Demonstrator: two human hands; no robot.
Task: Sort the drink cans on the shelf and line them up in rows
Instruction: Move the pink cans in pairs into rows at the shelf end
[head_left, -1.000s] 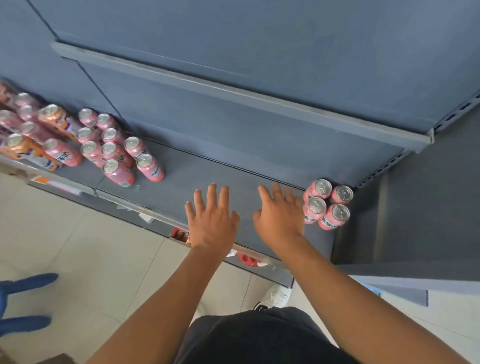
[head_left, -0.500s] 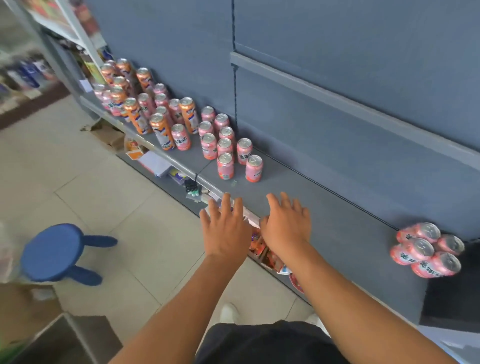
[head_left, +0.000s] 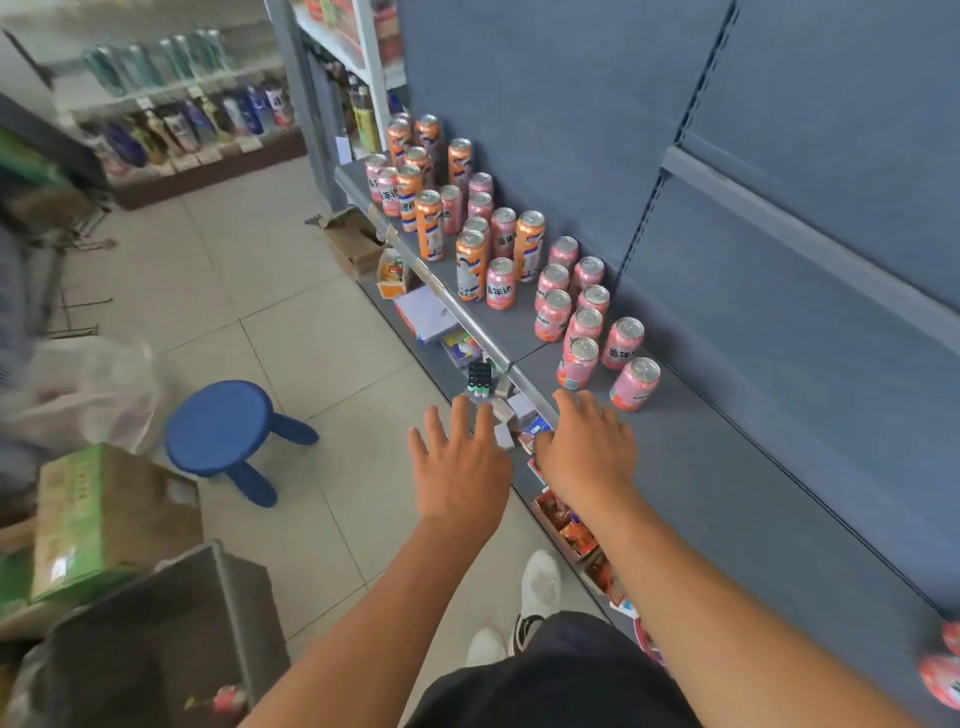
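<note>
Both hands are empty, with fingers spread and nearly straight. The left hand (head_left: 460, 462) hangs over the floor just off the shelf's (head_left: 727, 493) front edge (head_left: 483, 338). The right hand (head_left: 587, 452) is above that edge, near the closest of the pink cans (head_left: 635, 384).

The pink cans stand upright in loose files by the back panel (head_left: 779, 312). Farther along, tall orange cans (head_left: 471, 265) are mixed in among more pink ones. A few blurred pink cans (head_left: 943, 675) show at the right border.

The likeliest mishap is a knock. The cans stand close together, so fingers closing on one could tip its neighbour and start a chain. The tall orange cans look easiest to topple. Those nearest the front edge could roll off onto the goods (head_left: 566, 525) below or onto the floor. Whether the edge strip would stop a can cannot be told.

A broad bare stretch of shelf lies between the nearest pink cans and the blurred group, leaving room for rows. The panel closes off the rear. A stool (head_left: 218, 426) stands on the floor to the left and could catch a sidestep.
</note>
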